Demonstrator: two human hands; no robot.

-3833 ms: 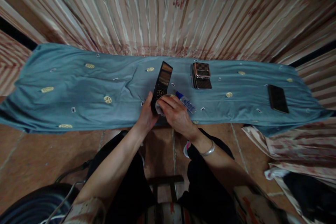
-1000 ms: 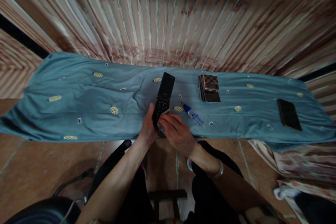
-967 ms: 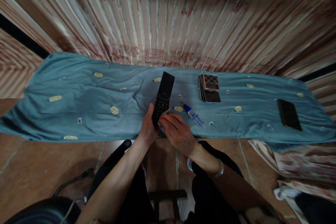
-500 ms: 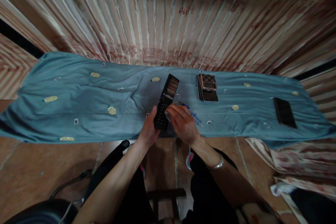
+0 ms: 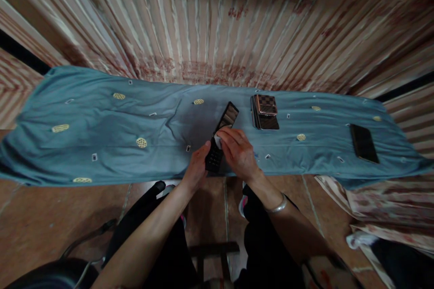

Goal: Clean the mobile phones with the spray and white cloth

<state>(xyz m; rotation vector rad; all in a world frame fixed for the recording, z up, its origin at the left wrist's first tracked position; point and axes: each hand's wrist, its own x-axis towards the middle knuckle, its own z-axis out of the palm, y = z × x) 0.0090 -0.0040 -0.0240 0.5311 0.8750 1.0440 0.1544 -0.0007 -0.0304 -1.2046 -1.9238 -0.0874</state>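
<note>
Two hands meet over the near edge of the blue cloth (image 5: 101, 135). My left hand (image 5: 197, 169) is clamped round the lower half of the open flip phone (image 5: 221, 137), fingers curled behind it, tilting it up so the keypad faces me. My right hand (image 5: 239, 153) presses a small pale wipe (image 5: 218, 141) against the hinge area, fingertips bunched together on it. Further right on the cloth lie a checkered case (image 5: 265, 111), then a dark flat phone (image 5: 364, 143), both well apart from my hands and untouched.
</note>
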